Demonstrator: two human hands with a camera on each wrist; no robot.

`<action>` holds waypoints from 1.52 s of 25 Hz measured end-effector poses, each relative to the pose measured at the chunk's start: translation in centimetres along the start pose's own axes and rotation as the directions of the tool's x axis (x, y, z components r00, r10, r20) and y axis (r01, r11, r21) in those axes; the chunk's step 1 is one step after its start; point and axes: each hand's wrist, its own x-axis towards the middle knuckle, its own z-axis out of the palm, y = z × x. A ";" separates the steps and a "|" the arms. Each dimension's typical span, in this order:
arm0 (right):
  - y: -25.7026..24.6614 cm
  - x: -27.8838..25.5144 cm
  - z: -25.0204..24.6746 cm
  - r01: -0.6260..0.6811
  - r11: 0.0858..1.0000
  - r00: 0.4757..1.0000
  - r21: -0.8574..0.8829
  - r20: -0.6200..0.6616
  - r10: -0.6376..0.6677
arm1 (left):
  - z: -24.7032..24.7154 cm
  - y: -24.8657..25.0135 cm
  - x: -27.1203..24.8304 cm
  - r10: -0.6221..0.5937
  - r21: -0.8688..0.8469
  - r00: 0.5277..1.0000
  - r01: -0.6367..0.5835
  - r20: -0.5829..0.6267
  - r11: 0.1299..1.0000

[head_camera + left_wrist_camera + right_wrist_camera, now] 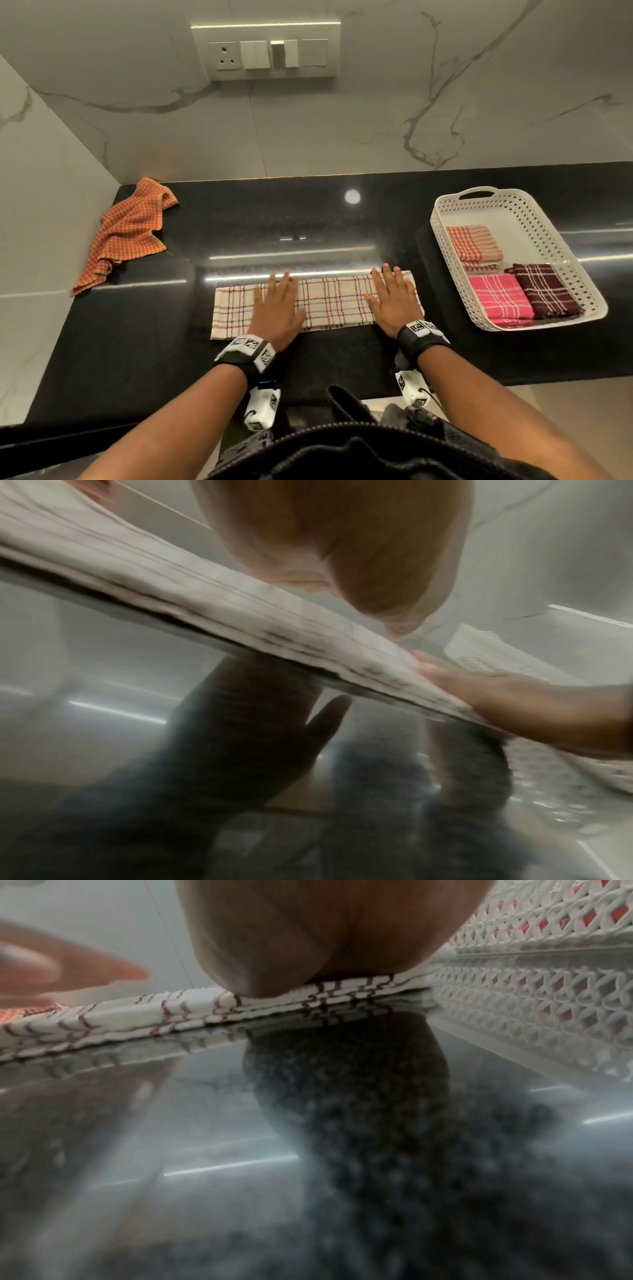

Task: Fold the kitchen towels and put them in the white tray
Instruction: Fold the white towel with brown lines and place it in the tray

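Both flat and open, left hand (275, 308) and right hand (394, 301) pressing the towel (332, 303) under the palms. Long axis running hand to hand. Tray (561, 240) just beyond the right hand, so nearer to it.

I see a cream checked kitchen towel (329, 301) folded into a long strip, flat on the counter; a crumpled orange checked towel (126, 233) far left; three folded towels in the white perforated tray (548, 219).
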 end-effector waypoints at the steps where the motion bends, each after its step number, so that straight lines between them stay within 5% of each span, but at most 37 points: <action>1: 0.1 -0.1 -0.1 -0.002 1.000 1.000 -0.001 0.003 0.002 | 0.2 2.8 0.8 0.082 -0.020 0.997 -0.082 0.000 0.996; 4: 0.4 0.0 -0.1 0.007 1.000 1.000 0.009 0.018 -0.007 | 1.6 10.2 2.9 0.253 -0.058 0.966 -0.250 0.045 0.967; 7: 0.4 0.3 0.1 0.021 1.000 0.999 0.023 0.029 -0.021 | 2.8 11.4 3.5 0.245 -0.001 0.964 -0.246 0.099 0.969; 10: 0.4 0.5 0.4 0.016 0.999 1.000 0.028 0.021 -0.017 | 2.8 7.3 2.9 0.206 0.055 0.978 -0.208 0.043 0.977; 16: 0.5 0.6 0.6 0.025 1.000 0.999 0.010 -0.023 -0.025 | 0.9 -6.5 -2.1 -0.161 0.023 0.985 0.163 -0.064 0.986; 22: 0.6 0.7 -1.0 0.049 0.997 0.996 -0.060 -0.077 -0.053 | 0.3 -8.2 -2.4 -0.136 0.055 0.989 0.139 -0.065 0.989; 26: 2.3 1.8 -4.0 -0.047 0.986 0.993 -0.161 -0.111 0.030 | -1.9 -10.0 -2.6 -0.159 0.159 0.970 0.188 -0.183 0.969; 33: 5.6 2.5 -4.7 -0.199 0.909 0.979 0.365 0.120 0.166 | -3.9 -13.8 -2.0 -0.348 -0.067 0.931 0.342 -0.112 0.937; 36: 5.2 2.0 -3.7 -0.151 0.704 0.979 0.694 0.006 0.205 | -3.9 -14.7 -2.1 -0.378 -0.385 0.916 0.304 -0.134 0.872; 38: 4.1 1.1 -3.8 -0.118 0.555 0.959 0.823 -0.051 0.279 | -3.7 -14.2 -2.6 -0.428 -0.649 0.892 0.242 -0.143 0.721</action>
